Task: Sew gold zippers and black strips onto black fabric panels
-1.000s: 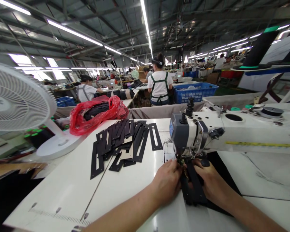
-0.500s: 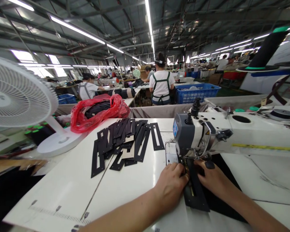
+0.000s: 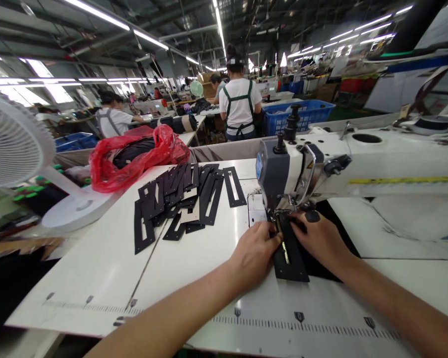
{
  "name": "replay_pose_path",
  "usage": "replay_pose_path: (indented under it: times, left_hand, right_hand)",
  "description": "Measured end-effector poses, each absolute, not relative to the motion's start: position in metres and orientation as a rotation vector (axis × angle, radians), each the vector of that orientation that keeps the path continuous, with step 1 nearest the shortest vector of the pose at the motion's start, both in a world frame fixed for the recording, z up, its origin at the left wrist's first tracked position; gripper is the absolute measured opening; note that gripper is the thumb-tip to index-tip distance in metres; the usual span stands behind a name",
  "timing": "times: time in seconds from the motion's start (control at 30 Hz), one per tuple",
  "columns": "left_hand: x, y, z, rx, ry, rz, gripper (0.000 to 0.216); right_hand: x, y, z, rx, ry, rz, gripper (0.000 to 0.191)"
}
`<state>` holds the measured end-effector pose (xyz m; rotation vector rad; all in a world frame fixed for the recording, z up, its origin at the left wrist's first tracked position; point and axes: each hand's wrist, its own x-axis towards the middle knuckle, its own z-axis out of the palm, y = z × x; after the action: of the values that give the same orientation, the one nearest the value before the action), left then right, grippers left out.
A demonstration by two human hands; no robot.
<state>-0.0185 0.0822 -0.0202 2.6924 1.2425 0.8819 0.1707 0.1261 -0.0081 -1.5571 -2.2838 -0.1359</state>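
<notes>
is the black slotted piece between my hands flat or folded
Flat where visible: the black slotted piece lies spread, gold zipper teeth showing along its slot. The sewing machine hides its far end.

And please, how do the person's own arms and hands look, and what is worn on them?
The left arm and right arm show no sleeves. The left hand wears no glove or visible ornament. The right hand is also without glove, but has a dark, rounded piece on a finger, perhaps a ring.
</notes>
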Motion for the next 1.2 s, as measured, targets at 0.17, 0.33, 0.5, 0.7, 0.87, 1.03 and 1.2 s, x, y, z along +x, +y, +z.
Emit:
replay_pose_path:
  times: [0.17,0.33,0.5,0.7,0.87,1.03,1.2]
  left_hand:
    - [-0.022,0.064,-0.027,2.835,1.139,0.96,0.028]
    - [-0.018,0.063,-0.024,3.005,1.123,0.962,0.026]
    - [-0.015,0.07,-0.024,3.019,1.154,1.023,0.025]
    - [-0.017,0.083,-0.024,3.033,1.143,0.996,0.023]
    - [-0.017,0.095,-0.024,3.018,1.153,1.013,0.022]
    - [-0.015,0.108,-0.026,2.964,1.174,1.058,0.021]
    - [-0.016,0.111,-0.024,2.915,1.185,1.059,0.018]
  right_hand:
    - [0.188,0.062,-0.01,-0.839,-2.51,-0.226,0.04]
    - [0.188,0.055,-0.012,-0.796,-2.529,-0.297,0.044]
    - [0.187,0.064,-0.01,-0.778,-2.507,-0.368,0.042]
    - [0.187,0.074,-0.012,-0.801,-2.513,-0.29,0.045]
    - [0.183,0.086,-0.008,-0.8,-2.491,-0.257,0.043]
    - [0.183,0.098,-0.009,-0.818,-2.498,-0.27,0.04]
    - [0.183,0.105,-0.012,-0.897,-2.516,-0.207,0.037]
